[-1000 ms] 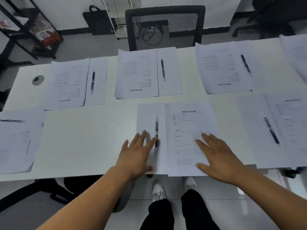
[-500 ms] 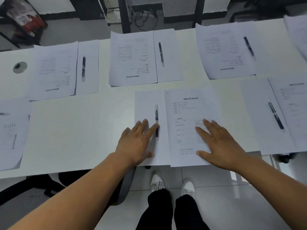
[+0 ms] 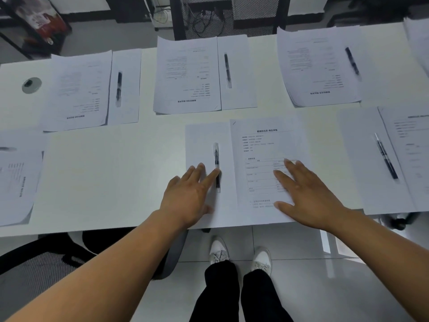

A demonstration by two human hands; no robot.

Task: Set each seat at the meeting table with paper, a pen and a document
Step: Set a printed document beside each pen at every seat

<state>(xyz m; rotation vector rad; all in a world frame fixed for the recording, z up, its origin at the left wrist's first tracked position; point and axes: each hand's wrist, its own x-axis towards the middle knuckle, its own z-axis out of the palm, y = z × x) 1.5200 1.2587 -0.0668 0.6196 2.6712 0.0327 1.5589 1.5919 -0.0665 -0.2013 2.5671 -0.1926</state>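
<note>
Six pens (image 3: 217, 167) and seven printed documents (image 3: 267, 168) lie on one table (image 3: 104, 177).

The left hand (image 3: 190, 196) lies flat with straight fingers on a blank sheet (image 3: 204, 147) at the white table's (image 3: 104, 170) near edge, its forefinger touching a black pen (image 3: 217, 167). The right hand (image 3: 308, 196) presses flat on the printed document (image 3: 262, 145) just beside. Similar paper sets with pens lie across the table, and white shoes (image 3: 241, 254) show below.
</note>
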